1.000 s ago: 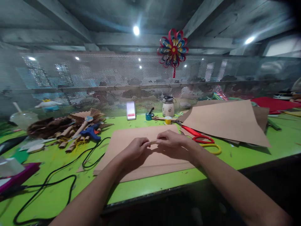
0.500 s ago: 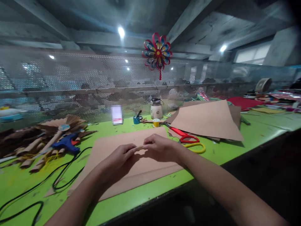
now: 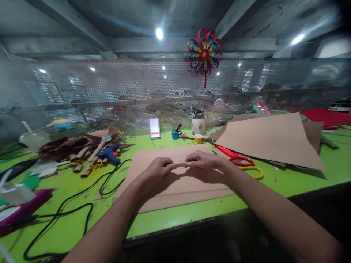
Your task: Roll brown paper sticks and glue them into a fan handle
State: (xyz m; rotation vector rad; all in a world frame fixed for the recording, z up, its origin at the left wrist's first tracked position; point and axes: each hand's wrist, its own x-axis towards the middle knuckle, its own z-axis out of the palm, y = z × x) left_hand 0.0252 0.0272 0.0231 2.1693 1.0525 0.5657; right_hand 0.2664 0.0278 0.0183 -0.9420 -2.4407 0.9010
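Note:
Between my hands is a narrow brown paper strip (image 3: pixel 180 164), pinched at one end by my left hand (image 3: pixel 161 168) and at the other by my right hand (image 3: pixel 201 160). Both hands are closed, thumbs against fingers. The strip looks level and sits just above a large brown paper sheet (image 3: pixel 153 190) on the green table. My hands cast shadows on that sheet. Right of my right hand lie scissors (image 3: pixel 241 160) with one red and one yellow handle, their blades toward the yellow thread spool (image 3: pixel 197 138).
On the left are a blue glue gun (image 3: pixel 111 153) with a black cord and rolled brown paper tubes (image 3: pixel 82 157). Behind stand a phone (image 3: pixel 154 128), a small teal cup (image 3: pixel 175 134) and a flask (image 3: pixel 198 123). More brown paper (image 3: pixel 268 138) lies right. A petal ornament (image 3: pixel 204 54) hangs above.
The view has turned left, so the scene sits further right. My hands have moved slightly apart, and more of the strip shows between them; both still pinch it.

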